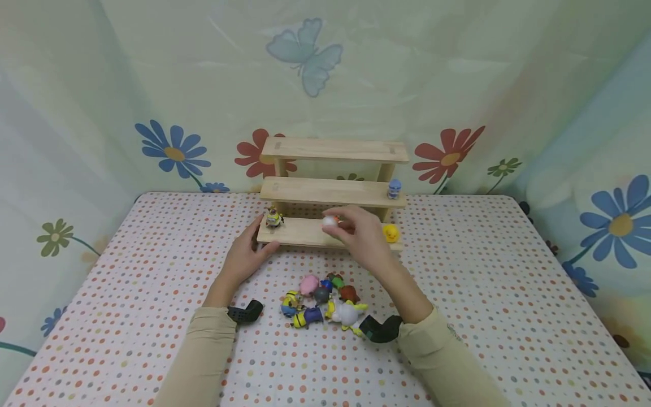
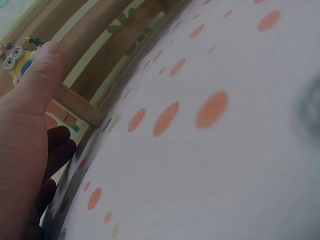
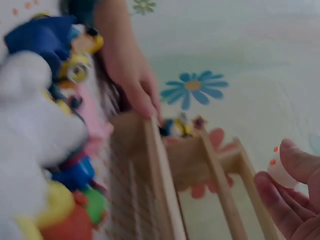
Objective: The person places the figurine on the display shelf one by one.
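Note:
A three-step wooden display shelf (image 1: 305,232) stands against the backdrop. My left hand (image 1: 243,259) holds its lower left corner, thumb along the front edge and fingers at the end; in the left wrist view the thumb (image 2: 42,70) lies by a yellow minion figure (image 2: 20,61). That minion (image 1: 274,217) stands at the left of the bottom step. Above the middle of this step my right hand (image 1: 363,234) pinches a small white figure with orange marks (image 3: 282,175), partly hidden by the fingers. A yellow round figure (image 1: 391,233) sits at the step's right end.
A blue figure (image 1: 394,189) stands at the right of the middle step. In front of the shelf lies a pile of several toys, among them a white figure (image 1: 347,312), a pink one (image 1: 309,284) and a minion (image 1: 291,304). Dotted cloth (image 1: 458,271) covers the table.

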The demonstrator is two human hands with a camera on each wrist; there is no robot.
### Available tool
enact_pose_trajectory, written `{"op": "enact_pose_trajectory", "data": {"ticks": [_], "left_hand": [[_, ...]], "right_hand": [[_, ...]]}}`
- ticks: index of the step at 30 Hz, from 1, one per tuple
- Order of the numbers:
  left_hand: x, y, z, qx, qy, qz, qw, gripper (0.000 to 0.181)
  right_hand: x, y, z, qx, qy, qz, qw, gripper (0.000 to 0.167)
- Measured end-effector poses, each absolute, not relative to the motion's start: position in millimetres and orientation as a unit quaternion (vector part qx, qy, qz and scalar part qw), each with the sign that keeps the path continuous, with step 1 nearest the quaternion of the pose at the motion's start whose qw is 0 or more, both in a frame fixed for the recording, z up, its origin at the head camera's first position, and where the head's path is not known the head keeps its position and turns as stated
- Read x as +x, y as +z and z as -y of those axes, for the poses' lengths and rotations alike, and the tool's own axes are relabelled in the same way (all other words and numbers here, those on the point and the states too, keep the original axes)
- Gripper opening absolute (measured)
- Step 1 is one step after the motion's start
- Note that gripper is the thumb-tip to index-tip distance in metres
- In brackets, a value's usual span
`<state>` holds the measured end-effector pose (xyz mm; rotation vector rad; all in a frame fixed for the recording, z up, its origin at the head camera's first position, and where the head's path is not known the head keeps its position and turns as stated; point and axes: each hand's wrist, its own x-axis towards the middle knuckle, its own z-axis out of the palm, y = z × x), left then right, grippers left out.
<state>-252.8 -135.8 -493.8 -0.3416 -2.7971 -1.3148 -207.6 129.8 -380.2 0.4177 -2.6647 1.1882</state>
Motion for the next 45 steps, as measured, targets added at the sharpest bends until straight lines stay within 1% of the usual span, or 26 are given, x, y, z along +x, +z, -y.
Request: {"op": "enact_pose_trajectory", "data": {"ticks": [5, 8, 10, 13, 16, 18, 22, 25, 28, 31, 37, 45], "left_hand": [[-253, -494, 136, -0.111, -0.424, 0.899, 0.018, 0.090], [-253, -495, 134, -0.111, -0.426, 0.898, 0.014, 0.091], [-253, -496, 133, -0.113, -0.428, 0.897, 0.011, 0.092], [-254, -497, 131, -0.113, -0.429, 0.896, 0.010, 0.092], [-254, -498, 130, -0.110, -0.429, 0.896, 0.010, 0.092], [-254, -498, 130, -0.108, -0.430, 0.896, 0.012, 0.092], [-252, -498, 132, -0.105, -0.432, 0.895, 0.011, 0.092], [-251, -499, 134, -0.105, -0.429, 0.897, 0.005, 0.093], [-251, -500, 135, -0.106, -0.424, 0.899, 0.004, 0.094], [-251, -501, 135, -0.108, -0.425, 0.899, 0.010, 0.093], [-252, -499, 135, -0.111, -0.431, 0.895, 0.016, 0.092], [-256, -496, 136, -0.112, -0.429, 0.896, 0.026, 0.092]], "right_hand": [[-220, -367, -163, 0.100, 0.440, 0.876, 0.172, 0.033], [-224, -361, -185, 0.080, 0.424, 0.877, 0.211, 0.033], [-227, -356, -198, 0.072, 0.403, 0.883, 0.231, 0.033], [-234, -344, -213, 0.063, 0.375, 0.893, 0.241, 0.035], [-252, -329, -226, 0.059, 0.355, 0.902, 0.239, 0.043], [-267, -321, -234, 0.061, 0.340, 0.910, 0.228, 0.047], [-295, -314, -248, 0.074, 0.306, 0.931, 0.184, 0.043], [-308, -315, -254, 0.074, 0.280, 0.946, 0.148, 0.040], [-316, -318, -255, 0.068, 0.271, 0.952, 0.128, 0.041], [-322, -319, -253, 0.067, 0.273, 0.952, 0.121, 0.042], [-330, -320, -250, 0.070, 0.276, 0.950, 0.131, 0.043], [-332, -315, -251, 0.068, 0.289, 0.947, 0.122, 0.051]]}}
